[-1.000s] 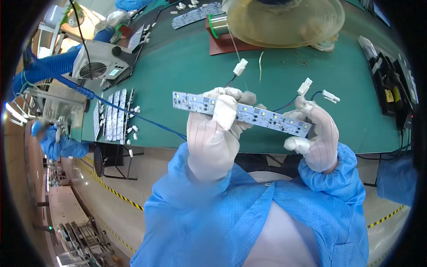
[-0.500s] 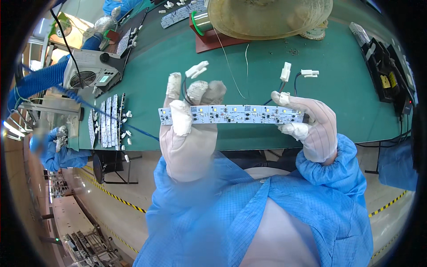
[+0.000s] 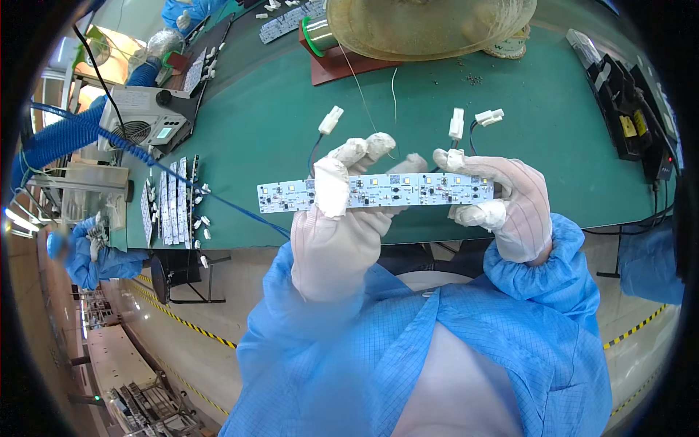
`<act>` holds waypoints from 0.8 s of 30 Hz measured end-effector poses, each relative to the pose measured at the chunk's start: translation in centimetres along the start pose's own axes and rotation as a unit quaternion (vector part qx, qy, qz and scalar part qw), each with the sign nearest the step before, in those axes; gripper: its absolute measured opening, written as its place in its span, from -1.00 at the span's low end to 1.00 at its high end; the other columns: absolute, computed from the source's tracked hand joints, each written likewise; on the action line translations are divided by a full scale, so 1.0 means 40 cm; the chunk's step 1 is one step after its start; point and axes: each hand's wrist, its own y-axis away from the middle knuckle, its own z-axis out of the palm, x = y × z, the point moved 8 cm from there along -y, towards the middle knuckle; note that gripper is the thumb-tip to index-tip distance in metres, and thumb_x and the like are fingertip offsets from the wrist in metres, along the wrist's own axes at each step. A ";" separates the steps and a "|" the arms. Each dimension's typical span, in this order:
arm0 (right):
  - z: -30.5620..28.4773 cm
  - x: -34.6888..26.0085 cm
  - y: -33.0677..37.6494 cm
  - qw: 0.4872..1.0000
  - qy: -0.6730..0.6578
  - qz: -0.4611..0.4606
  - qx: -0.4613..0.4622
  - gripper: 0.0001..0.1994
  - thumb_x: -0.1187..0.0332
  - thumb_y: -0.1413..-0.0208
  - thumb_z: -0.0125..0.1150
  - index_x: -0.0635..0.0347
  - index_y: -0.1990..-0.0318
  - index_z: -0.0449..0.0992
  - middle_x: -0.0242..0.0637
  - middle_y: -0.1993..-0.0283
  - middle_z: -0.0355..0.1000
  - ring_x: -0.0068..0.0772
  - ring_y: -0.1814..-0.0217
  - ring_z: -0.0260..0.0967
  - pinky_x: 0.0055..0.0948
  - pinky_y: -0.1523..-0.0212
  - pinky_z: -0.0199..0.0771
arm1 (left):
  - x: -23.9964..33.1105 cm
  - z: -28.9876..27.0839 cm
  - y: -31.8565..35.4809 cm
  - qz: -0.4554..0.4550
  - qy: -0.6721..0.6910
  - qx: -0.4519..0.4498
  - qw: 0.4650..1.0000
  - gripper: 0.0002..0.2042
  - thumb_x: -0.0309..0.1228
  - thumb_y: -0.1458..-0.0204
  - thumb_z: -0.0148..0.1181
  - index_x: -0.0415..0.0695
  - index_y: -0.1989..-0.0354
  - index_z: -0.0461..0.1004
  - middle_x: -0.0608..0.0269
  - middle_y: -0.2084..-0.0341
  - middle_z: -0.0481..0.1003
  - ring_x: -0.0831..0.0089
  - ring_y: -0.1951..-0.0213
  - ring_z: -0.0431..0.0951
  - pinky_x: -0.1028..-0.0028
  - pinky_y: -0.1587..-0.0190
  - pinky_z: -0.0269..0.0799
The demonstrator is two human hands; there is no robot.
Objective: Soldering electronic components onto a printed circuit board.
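A long, narrow LED circuit board (image 3: pixel 393 191) is held level between my gloved hands, its component side toward me. My left hand (image 3: pixel 341 226) grips it left of the middle, thumb across the front and fingers behind. At the right end, my right hand (image 3: pixel 513 200) pinches the board between thumb and fingers. White wrapping covers several fingertips on both gloves. Short dark wires rise behind the board to a white connector (image 3: pixel 331 120) at the left and two more, an upright connector (image 3: pixel 456 124) and a tilted connector (image 3: pixel 489 116), near my right fingers.
Several similar boards (image 3: pixel 173 204) lie at the left beside a grey bench unit (image 3: pixel 149 120) and a blue hose (image 3: pixel 218 197). A solder wire spool (image 3: pixel 318 35) stands behind, near a translucent amber cover (image 3: pixel 429 29). A black holder (image 3: pixel 619 109) sits far right. A co-worker (image 3: pixel 91 251) is far left.
My left hand has slid right along the board, from near its left end toward the middle. The left connector has swung more upright. My right hand keeps its grip.
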 end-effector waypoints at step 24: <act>-0.257 0.084 0.084 0.885 -0.429 0.059 0.170 -0.21 -0.09 -0.14 0.07 0.35 -0.32 0.04 -0.11 -0.07 0.35 -0.50 -0.03 0.33 -0.45 0.01 0.40 | 0.025 0.002 -0.001 0.036 0.098 0.020 0.994 -0.67 -0.39 -0.18 0.03 -0.22 -0.09 0.25 0.03 -0.01 0.37 -0.01 -0.09 0.36 -0.02 -0.17 0.31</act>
